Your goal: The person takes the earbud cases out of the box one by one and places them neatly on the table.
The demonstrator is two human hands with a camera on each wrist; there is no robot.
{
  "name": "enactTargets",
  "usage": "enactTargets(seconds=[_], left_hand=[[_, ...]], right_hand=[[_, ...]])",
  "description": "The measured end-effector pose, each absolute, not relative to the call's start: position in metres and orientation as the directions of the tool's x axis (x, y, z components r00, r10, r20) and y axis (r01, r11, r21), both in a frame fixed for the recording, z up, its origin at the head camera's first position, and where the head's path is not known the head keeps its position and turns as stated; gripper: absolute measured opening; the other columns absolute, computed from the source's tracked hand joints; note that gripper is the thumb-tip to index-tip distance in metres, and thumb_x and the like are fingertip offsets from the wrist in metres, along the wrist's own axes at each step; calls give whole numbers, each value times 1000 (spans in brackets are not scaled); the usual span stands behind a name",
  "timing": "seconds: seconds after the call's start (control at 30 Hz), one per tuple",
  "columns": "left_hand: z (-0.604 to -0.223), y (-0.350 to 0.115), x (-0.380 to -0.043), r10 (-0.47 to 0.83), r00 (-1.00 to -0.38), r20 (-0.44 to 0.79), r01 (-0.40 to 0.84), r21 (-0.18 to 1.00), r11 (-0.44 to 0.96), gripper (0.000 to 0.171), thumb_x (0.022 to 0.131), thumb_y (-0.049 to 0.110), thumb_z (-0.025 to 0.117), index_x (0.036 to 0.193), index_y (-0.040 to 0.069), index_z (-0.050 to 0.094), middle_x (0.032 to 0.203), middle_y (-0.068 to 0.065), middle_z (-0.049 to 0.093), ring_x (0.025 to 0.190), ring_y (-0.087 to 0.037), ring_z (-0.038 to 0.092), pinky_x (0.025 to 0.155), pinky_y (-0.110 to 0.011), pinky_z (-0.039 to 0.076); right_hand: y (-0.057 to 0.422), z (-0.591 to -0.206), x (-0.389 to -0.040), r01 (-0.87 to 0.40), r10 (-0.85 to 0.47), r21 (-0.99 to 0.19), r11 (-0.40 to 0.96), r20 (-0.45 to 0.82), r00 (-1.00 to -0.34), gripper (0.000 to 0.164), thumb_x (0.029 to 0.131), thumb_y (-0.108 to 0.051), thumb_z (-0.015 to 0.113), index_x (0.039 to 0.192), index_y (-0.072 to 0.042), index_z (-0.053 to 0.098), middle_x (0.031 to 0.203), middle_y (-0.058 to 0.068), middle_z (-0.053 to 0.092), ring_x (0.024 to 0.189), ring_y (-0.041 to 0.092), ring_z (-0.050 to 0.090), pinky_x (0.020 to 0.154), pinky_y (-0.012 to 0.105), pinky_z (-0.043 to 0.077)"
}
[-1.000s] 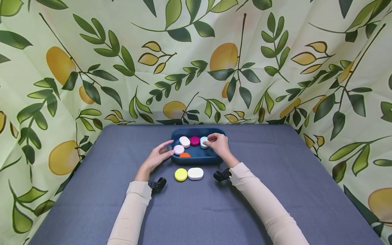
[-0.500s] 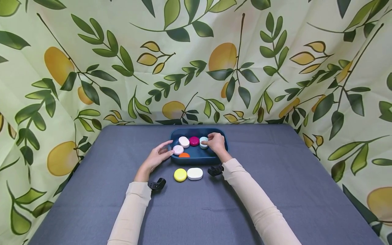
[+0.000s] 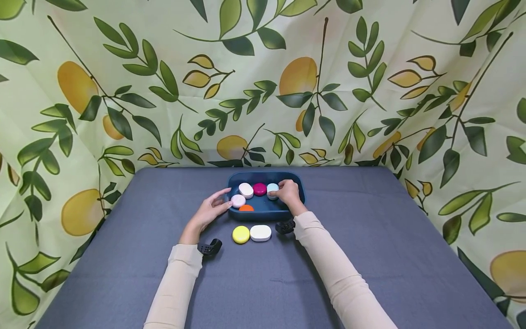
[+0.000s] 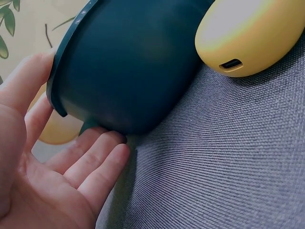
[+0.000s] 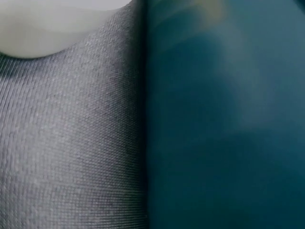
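Note:
In the head view my left hand rests at the left end of a dark blue bin. The left wrist view shows the thumb at the rim and fairly straight fingers touching the outer wall. Inside the bin, my right hand pinches a light blue rounded case at the right. Left of it lie a magenta round case, a white oval case and a pale pink round case. An orange one is partly hidden by the front wall. The right hand's fingers are outside the right wrist view.
In front of the bin, a yellow round case and a white oval case lie side by side on the grey cloth-covered table. The yellow one has a small port slot. A leaf-patterned curtain hangs behind the table.
My right wrist and forearm have swung left, while the right fingers stay on the light blue case. My left hand has stayed at the bin's end.

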State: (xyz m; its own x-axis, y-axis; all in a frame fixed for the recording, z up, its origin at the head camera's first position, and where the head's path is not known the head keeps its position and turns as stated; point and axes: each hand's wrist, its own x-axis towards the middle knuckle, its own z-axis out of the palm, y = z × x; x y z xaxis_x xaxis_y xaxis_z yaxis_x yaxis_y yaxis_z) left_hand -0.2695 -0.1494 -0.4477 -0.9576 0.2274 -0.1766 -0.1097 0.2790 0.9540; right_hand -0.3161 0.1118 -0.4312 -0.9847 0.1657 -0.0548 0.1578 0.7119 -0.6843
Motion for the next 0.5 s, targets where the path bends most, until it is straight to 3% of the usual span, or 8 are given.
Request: enactTargets(seconds=[0.5], left_hand=[[-416,-144,-250,228,-949,-219,-148,945,293,57,96,22,59,148,17,37,162,-17,18,148,-42,22,118,-54,29]], right_hand=[[111,-432,-316,122,92,-675,728,-81,-992,56,78,-18,78,126,4,59,125,21,64,111,32,58,99,43,51]])
